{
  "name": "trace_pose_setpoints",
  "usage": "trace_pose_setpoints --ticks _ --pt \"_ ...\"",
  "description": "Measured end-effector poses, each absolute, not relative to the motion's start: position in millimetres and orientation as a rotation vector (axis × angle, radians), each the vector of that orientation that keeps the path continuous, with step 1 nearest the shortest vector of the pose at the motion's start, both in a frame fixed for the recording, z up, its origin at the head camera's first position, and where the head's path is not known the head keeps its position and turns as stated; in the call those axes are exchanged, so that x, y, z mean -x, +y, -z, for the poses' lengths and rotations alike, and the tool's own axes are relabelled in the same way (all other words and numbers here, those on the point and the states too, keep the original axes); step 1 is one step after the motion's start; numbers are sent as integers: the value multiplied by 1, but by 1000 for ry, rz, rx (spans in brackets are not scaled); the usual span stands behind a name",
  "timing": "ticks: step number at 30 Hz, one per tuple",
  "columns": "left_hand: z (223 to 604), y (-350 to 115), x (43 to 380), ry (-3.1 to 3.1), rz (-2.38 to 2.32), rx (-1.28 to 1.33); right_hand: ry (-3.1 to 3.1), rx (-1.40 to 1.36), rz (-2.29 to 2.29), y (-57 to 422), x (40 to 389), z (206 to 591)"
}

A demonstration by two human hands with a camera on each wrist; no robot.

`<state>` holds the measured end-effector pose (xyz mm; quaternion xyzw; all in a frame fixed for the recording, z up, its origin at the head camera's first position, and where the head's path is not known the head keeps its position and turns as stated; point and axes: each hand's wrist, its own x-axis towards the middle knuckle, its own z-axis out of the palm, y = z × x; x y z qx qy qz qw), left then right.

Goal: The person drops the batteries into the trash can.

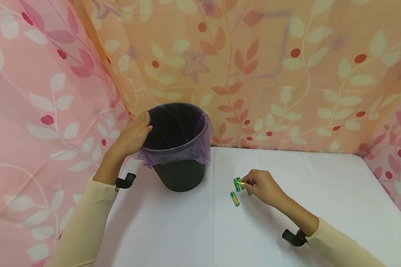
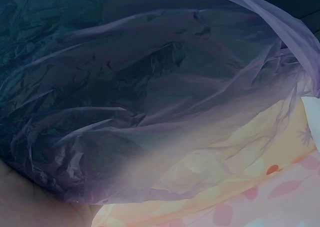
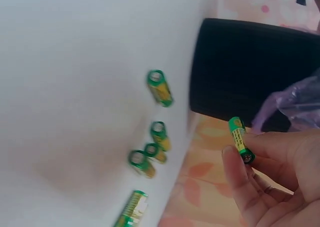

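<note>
At the left rim of a black trash bin, my left hand grips the edge, its fingertips partly hidden. A sheer purple bin liner folds over that rim; in the left wrist view the liner fills most of the picture. My right hand pinches a small green and yellow battery between thumb and fingers, above the table. Several similar batteries lie by it, one loose battery nearest me and a cluster seen in the right wrist view.
A white cloth covers the table. Behind it hangs an orange leaf-patterned curtain, with a pink patterned curtain along the left side. Each wrist wears a black camera mount, such as the right mount.
</note>
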<state>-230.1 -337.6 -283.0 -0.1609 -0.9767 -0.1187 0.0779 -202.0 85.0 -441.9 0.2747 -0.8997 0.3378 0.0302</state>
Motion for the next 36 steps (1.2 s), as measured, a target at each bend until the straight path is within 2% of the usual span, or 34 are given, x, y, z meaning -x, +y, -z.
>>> trace_pose_setpoints --ticks 16,36 --pt "285 -337 229 -2948 349 451 -2642 -963 -1309 70 213 391" --pt "282 -335 226 -2938 350 460 -2566 -1055 -1284 44 223 311"
